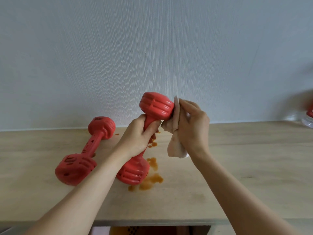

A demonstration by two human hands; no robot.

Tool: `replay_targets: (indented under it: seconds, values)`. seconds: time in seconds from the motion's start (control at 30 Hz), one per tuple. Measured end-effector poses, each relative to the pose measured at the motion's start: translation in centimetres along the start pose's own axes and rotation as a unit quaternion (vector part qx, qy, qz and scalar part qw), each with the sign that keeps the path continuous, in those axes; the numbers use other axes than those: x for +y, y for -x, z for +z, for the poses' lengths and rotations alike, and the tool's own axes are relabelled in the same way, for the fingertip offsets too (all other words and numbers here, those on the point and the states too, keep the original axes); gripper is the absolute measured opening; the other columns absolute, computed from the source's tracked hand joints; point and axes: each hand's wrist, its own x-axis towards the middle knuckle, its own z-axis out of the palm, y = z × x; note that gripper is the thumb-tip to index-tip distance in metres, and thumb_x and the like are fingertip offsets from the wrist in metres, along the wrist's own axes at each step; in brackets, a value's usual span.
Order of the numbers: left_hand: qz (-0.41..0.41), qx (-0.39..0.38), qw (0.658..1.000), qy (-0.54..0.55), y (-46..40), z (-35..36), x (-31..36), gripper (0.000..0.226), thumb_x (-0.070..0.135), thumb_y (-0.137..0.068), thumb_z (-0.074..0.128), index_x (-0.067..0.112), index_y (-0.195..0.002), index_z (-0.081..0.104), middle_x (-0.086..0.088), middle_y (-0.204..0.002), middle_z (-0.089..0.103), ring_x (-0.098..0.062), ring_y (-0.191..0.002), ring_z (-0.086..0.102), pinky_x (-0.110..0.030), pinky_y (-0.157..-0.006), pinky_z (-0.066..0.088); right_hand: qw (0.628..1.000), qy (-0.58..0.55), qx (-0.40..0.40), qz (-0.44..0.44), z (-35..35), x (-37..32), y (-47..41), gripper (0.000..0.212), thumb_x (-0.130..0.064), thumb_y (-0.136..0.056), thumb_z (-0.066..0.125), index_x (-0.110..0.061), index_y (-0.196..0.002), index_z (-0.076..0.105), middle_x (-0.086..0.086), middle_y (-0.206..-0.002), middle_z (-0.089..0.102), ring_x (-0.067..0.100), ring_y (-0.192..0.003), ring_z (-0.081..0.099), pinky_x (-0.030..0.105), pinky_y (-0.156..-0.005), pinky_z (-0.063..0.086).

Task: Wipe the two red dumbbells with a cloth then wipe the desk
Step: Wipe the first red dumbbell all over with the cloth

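Observation:
My left hand (138,134) grips the handle of a red dumbbell (155,106), which stands tilted with its lower head resting on the wooden desk (237,158). My right hand (191,122) holds a pale cloth (176,145) and presses it against the end face of the raised upper head. A second red dumbbell (84,153), marked with dark spots, lies flat on the desk to the left, apart from both hands. Orange-brown spills (152,180) stain the desk around the base of the held dumbbell.
A white textured wall rises right behind the desk. At the far right edge a clear container with something red (309,116) is partly in view and blurred. The desk's front edge runs along the bottom, with a dark gap beneath it.

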Motion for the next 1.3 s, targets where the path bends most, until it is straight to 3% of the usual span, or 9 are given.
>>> replay_targets:
  seconds: [0.17,0.3,0.4,0.5,0.7,0.9,1.0,1.17,1.3]
  values:
    - [-0.022,0.048,0.998,-0.016,-0.3,-0.4,-0.1,0.022,0.021,-0.096,0.048,0.016,-0.074,0.048,0.001,-0.055,0.056,-0.003,-0.042,0.051,-0.015,-0.047,0.041,0.981,0.118,-0.023,-0.152,1.8,-1.6,1.7,0.032,-0.02,-0.096,0.044,-0.02,-0.124,0.06,-0.001,-0.127,0.057,0.024,-0.101,0.059,0.034,-0.084,0.049]
    - [0.018,0.007,1.0,0.019,0.4,-0.2,0.4,0.023,0.015,-0.095,0.051,0.011,-0.073,0.049,0.001,-0.054,0.053,-0.004,-0.042,0.05,-0.014,-0.048,0.041,0.997,0.055,-0.025,-0.048,0.9,-0.5,0.6,0.025,-0.007,-0.096,0.044,-0.011,-0.107,0.065,-0.004,-0.095,0.062,0.01,-0.083,0.058,0.011,-0.073,0.042]
    - [0.031,-0.026,0.998,0.038,0.6,-0.1,0.7,0.021,0.012,-0.094,0.051,0.013,-0.074,0.048,0.004,-0.052,0.052,-0.004,-0.043,0.051,-0.015,-0.049,0.043,0.997,0.033,-0.067,0.021,0.7,1.0,-0.1,0.028,-0.005,-0.094,0.043,-0.023,-0.086,0.063,-0.004,-0.068,0.057,0.008,-0.064,0.052,0.026,-0.067,0.044]
    - [0.015,-0.024,0.999,0.046,0.5,-0.2,0.7,0.017,0.014,-0.093,0.053,0.014,-0.076,0.049,0.004,-0.052,0.055,-0.005,-0.043,0.053,-0.018,-0.047,0.045,0.997,0.032,-0.063,0.026,0.7,0.7,0.1,0.031,-0.012,-0.097,0.044,-0.023,-0.071,0.054,-0.008,-0.061,0.052,0.006,-0.058,0.047,0.024,-0.062,0.041]
    - [-0.041,0.053,0.998,0.014,-0.1,-0.7,0.3,0.021,0.019,-0.093,0.051,0.014,-0.072,0.05,-0.001,-0.051,0.054,-0.007,-0.039,0.051,-0.02,-0.046,0.043,0.987,0.094,-0.04,-0.123,1.0,-2.1,2.4,0.023,-0.012,-0.096,0.044,-0.007,-0.102,0.066,-0.003,-0.097,0.065,0.005,-0.084,0.059,0.019,-0.074,0.044]
    - [-0.056,0.027,0.995,0.074,0.1,-0.3,0.3,0.019,0.013,-0.094,0.05,0.008,-0.077,0.05,-0.009,-0.057,0.051,-0.011,-0.042,0.049,-0.021,-0.044,0.041,0.997,0.023,-0.067,-0.016,0.4,-0.7,0.9,0.025,-0.004,-0.097,0.042,-0.004,-0.082,0.061,-0.011,-0.075,0.054,-0.009,-0.065,0.053,0.003,-0.058,0.034]
    - [-0.064,0.043,0.995,0.062,0.0,-0.5,0.3,0.019,0.014,-0.094,0.05,0.01,-0.075,0.051,-0.005,-0.055,0.053,-0.011,-0.041,0.05,-0.023,-0.046,0.042,0.997,0.023,-0.075,-0.025,0.9,-1.7,1.5,0.025,-0.015,-0.099,0.041,-0.007,-0.102,0.065,-0.014,-0.094,0.05,-0.009,-0.072,0.055,0.001,-0.064,0.035]
    - [-0.056,0.049,0.996,0.051,0.2,-0.4,1.0,0.029,0.011,-0.094,0.047,0.011,-0.065,0.049,0.004,-0.044,0.052,-0.005,-0.037,0.048,-0.014,-0.042,0.039,0.983,0.097,-0.097,-0.118,1.7,-2.1,2.1,0.04,-0.032,-0.098,0.03,-0.015,-0.12,0.059,-0.01,-0.117,0.042,0.019,-0.093,0.052,0.015,-0.075,0.037]
    - [-0.081,0.034,0.989,0.118,0.4,0.1,1.1,0.025,0.009,-0.095,0.047,0.009,-0.07,0.051,-0.004,-0.052,0.049,-0.008,-0.037,0.047,-0.017,-0.041,0.04,0.987,0.101,-0.068,-0.106,1.3,-0.8,1.4,0.035,-0.019,-0.09,0.04,-0.008,-0.116,0.06,0.009,-0.121,0.051,0.014,-0.094,0.049,0.0,-0.076,0.033]
